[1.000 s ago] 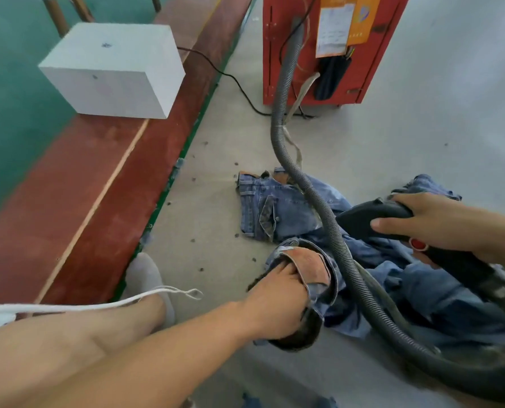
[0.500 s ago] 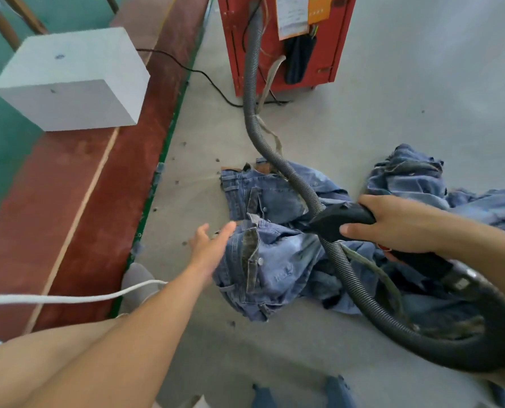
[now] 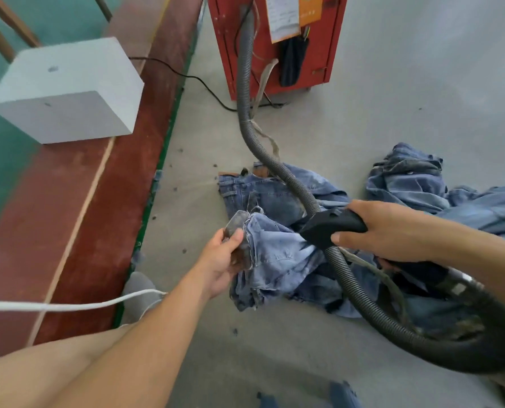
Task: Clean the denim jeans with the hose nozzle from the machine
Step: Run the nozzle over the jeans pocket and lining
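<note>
Change since earlier frame: left hand (image 3: 224,260), open and reaching half a second ago, now closed on a bunched edge of the denim jeans (image 3: 277,254).
Right hand (image 3: 392,228): wrapped around the black hose nozzle (image 3: 330,226); nozzle mouth at the fabric, contact not certain.
Jeans location: crumpled on the concrete floor (image 3: 275,348), under the grey hose (image 3: 247,83) from the red machine (image 3: 275,45).
Step, judged: spreading cloth for a nozzle pass.
Next move needs: left grip holding the denim taut while the nozzle sweeps.
</note>
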`<state>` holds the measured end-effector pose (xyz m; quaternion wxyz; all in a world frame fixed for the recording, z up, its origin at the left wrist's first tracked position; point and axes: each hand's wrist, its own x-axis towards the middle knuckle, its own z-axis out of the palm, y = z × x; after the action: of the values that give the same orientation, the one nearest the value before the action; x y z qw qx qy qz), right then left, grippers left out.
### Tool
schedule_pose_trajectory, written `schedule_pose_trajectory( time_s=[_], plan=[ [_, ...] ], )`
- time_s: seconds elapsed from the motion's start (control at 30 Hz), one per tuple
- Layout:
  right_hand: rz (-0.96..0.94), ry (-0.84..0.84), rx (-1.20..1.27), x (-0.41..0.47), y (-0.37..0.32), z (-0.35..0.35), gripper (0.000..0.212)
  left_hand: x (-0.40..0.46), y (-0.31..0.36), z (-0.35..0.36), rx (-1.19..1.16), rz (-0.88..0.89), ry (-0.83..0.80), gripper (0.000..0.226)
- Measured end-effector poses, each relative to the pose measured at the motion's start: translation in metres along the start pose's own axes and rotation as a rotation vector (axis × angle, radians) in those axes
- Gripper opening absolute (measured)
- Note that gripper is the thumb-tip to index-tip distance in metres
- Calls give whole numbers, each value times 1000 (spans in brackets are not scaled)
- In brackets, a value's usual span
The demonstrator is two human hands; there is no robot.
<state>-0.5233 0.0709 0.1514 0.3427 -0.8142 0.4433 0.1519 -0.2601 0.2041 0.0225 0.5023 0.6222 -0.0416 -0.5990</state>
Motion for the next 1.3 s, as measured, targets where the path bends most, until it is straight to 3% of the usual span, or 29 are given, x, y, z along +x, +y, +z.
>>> schedule_pose_trajectory(
  time_s=[0.13,0.27,0.47,0.57,0.67,0.73,0.87,0.93,1.1,1.3],
  plan=[
    [-33,54,153,-27,-9,-10,32,-27,27,37,-233,34,-170,6],
    [-73,32,106,-47,-21,5,30,-42,21,63,-329,-7,-219,9],
    [44,280,335,-22,-30,22,32,-48,13,77,-380,-44,-165,13],
    [98,244,511,-25,-22,14,33,-50,15,78,-404,-43,-110,13],
    [18,93,344,-35,-23,18,30,-48,18,78,-453,-54,-55,13],
    [5,82,202,-30,-28,25,31,-50,15,80,-439,-81,-42,13],
    [86,244,335,-11,-29,25,32,-56,-2,82,-297,-110,-21,16],
    [110,232,370,-12,-23,17,33,-57,-6,83,-249,-117,-1,18],
    [-6,-12,195,-22,-26,25,34,-58,1,83,-218,-221,-47,55],
    [52,216,244,-8,-28,28,26,-65,-12,88,-288,-315,-52,64]
  ],
)
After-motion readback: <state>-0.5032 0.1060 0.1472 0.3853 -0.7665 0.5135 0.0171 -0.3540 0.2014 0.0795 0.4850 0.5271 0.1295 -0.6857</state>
